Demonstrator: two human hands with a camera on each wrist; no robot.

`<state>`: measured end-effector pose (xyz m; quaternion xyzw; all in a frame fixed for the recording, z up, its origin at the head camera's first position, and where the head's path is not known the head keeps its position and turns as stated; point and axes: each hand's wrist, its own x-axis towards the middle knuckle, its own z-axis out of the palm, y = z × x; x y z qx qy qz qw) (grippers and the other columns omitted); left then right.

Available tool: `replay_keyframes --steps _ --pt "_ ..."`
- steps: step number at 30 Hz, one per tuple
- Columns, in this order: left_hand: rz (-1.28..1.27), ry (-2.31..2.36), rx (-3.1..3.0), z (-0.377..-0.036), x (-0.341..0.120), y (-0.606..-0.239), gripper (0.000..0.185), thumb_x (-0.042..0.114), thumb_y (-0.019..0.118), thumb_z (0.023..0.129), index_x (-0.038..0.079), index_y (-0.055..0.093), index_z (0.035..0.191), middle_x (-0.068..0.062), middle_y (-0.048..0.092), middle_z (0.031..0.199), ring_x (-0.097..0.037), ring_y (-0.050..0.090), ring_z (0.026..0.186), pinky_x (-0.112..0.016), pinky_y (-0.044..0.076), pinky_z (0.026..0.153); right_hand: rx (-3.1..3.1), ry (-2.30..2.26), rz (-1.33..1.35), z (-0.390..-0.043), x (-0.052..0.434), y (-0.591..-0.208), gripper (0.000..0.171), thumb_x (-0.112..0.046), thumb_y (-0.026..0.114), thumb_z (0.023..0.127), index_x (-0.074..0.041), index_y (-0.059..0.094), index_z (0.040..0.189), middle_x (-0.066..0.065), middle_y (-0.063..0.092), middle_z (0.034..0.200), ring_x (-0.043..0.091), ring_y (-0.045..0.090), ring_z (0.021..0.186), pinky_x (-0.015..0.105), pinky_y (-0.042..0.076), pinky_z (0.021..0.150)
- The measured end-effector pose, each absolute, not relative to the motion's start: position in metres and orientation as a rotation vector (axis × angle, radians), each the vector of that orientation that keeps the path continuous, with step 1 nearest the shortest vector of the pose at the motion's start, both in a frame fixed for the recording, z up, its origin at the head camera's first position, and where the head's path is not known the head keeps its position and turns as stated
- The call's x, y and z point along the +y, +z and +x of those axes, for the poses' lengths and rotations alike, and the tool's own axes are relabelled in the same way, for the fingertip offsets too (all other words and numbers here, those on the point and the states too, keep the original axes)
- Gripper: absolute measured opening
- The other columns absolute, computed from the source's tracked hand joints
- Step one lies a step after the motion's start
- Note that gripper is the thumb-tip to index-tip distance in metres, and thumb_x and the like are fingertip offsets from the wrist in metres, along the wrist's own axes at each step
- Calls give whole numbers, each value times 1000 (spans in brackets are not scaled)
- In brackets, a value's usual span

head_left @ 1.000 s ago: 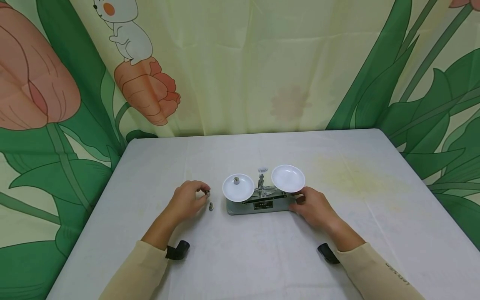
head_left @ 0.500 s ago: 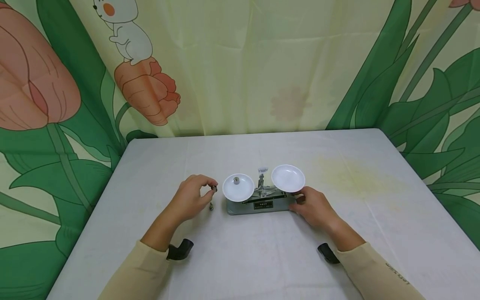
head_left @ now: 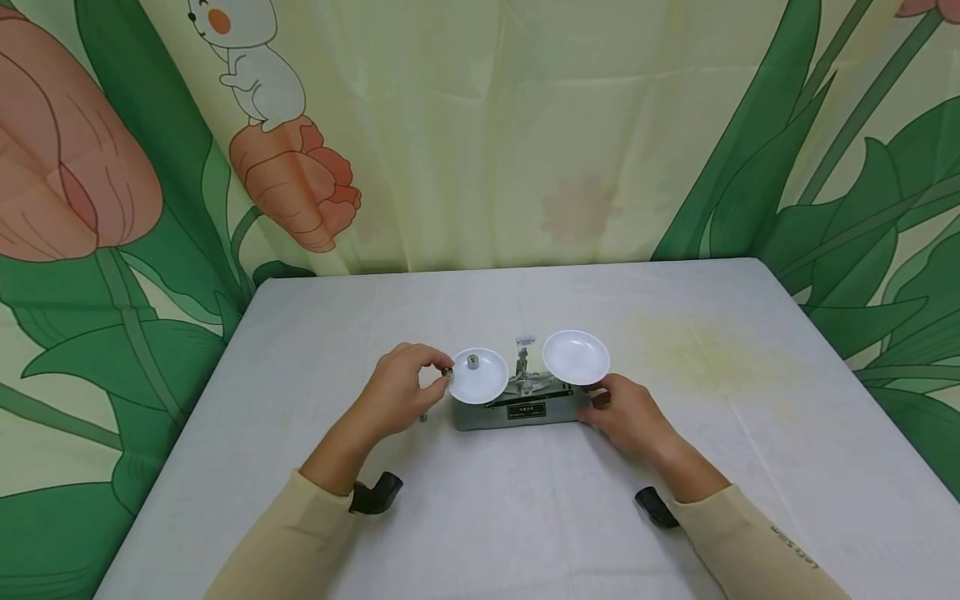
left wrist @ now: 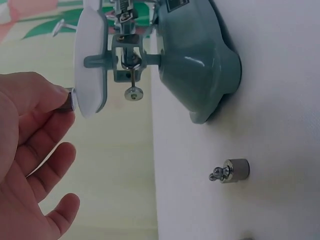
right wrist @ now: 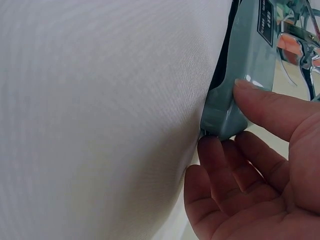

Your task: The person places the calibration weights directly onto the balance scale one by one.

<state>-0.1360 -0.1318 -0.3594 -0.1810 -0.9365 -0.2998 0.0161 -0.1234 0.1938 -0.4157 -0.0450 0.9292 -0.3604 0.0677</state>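
- My left hand [head_left: 401, 390] has a small metal weight [head_left: 447, 372] pinched between thumb and fingertips, held right at the left edge of the balance scale's left pan [head_left: 480, 379]; the left wrist view shows the weight [left wrist: 66, 102] against that pan's rim [left wrist: 90, 60], with my other fingers loosely curled below it
- A second weight [head_left: 473, 361] stands upright on that left pan, near its middle
- Another knobbed weight [left wrist: 230, 171] lies on its side on the table, just beside the scale's base (in the head view my hand mostly hides it, only a speck shows by my knuckles)
- My right hand [head_left: 628, 412] grips the right end of the grey-green scale base [head_left: 517, 412]: in the right wrist view the thumb [right wrist: 270, 107] presses on top of the base's end [right wrist: 240, 75] and the fingers curl in against its lower edge at the tabletop
- The right pan [head_left: 576, 357] sits a little higher than the left one and carries nothing I can see
- The scale stands near the middle of the white-covered table [head_left: 750, 467], with a flower-printed curtain [head_left: 480, 125] hanging behind it
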Motion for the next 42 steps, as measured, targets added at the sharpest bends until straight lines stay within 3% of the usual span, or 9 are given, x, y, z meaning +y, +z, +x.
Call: replay_keyframes --steps 27,42 --pt "-590 -884 -2898 -147 -115 -368 14 13 73 89 11 75 103 0 71 102 -24 58 103 -52 40 95 2790 -1079 -117 -123 193 -417 51 -12 79 83 6 59 125 20 65 121 35 65 105 52 51 89" --pt "-531 -927 -2923 -146 -116 -365 18 16 73 90 10 73 107 -1 69 104 -24 56 107 -52 39 98 2797 -1080 -134 -123 194 -417 50 -12 78 83 7 58 125 21 65 120 35 65 104 52 50 90"
